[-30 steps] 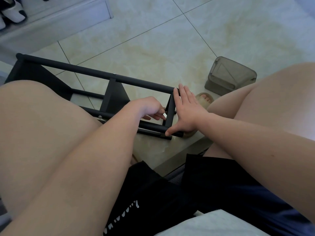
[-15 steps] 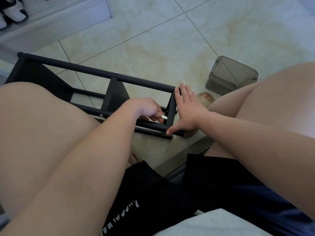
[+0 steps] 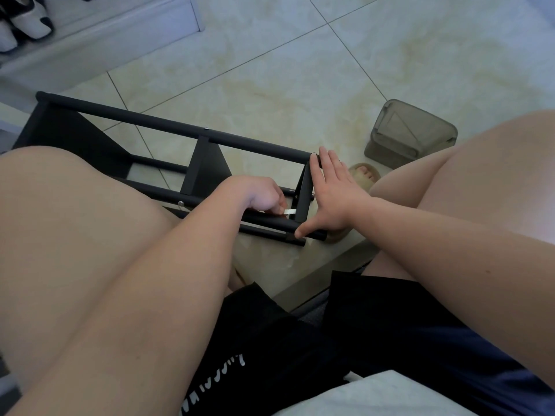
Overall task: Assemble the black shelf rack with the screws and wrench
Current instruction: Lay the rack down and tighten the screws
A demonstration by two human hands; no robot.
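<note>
The black shelf rack (image 3: 168, 126) lies on its side on the tiled floor between my knees, long tubes running left to right. My left hand (image 3: 260, 196) reaches inside the frame near its right end panel (image 3: 302, 202) and grips a small silver wrench (image 3: 289, 211), whose flat tip points at the panel. My right hand (image 3: 332, 193) presses flat against the outside of that end panel, fingers straight up to the top tube and thumb on the lower tube's end. A silver screw head (image 3: 181, 203) shows on the near tube by the middle panel.
A grey translucent plastic box (image 3: 411, 135) stands on the floor at the right, beyond my sandalled foot (image 3: 364, 176). A white step with shoes (image 3: 27, 22) runs along the top left. My bare knees flank the rack on both sides.
My left hand has turned slightly, and the silver wrench tip, hidden a second ago, now shows beside the end panel. My right hand has stayed pressed on the panel.
</note>
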